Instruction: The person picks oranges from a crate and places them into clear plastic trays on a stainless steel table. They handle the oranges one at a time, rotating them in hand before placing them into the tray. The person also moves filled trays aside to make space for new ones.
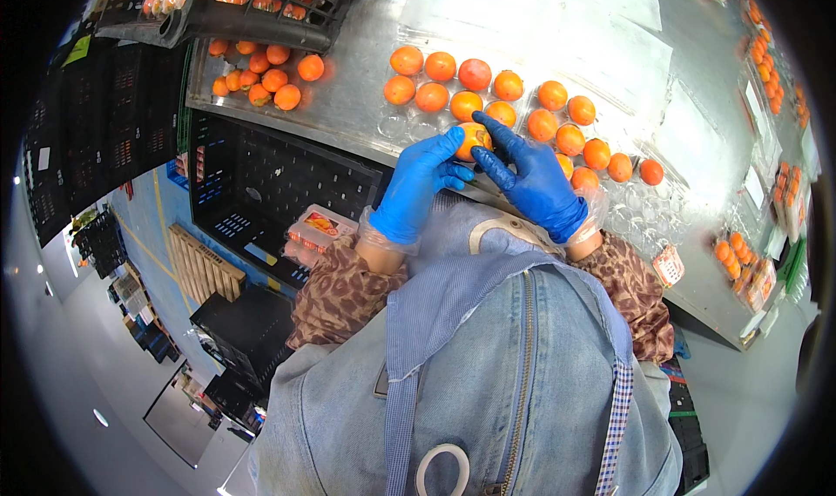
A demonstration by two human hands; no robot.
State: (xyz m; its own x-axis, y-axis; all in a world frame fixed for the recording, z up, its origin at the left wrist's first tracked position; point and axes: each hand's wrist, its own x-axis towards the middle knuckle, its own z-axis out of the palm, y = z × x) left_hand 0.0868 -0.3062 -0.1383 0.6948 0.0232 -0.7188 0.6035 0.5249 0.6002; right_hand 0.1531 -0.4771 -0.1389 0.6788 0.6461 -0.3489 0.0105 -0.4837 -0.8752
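Both hands wear blue gloves. My left hand (421,179) grips an orange persimmon (471,142) from the left, near the metal table's front edge. My right hand (526,176) has its fingers on the same fruit from the right. Just beyond the hands, persimmons (440,66) sit in rows in a clear plastic tray (392,127), whose nearest left cups hold no fruit. More persimmons (570,139) stand in clear trays to the right, partly behind my right hand. Several loose persimmons (274,80) lie at the table's left end.
A black crate (261,32) of packed fruit stands at the table's back left. Below the table edge, another black crate (287,163) holds clear packs (320,228). Empty clear trays (643,215) and a printed label stack (668,265) lie right; more packed fruit (761,284) is farther right.
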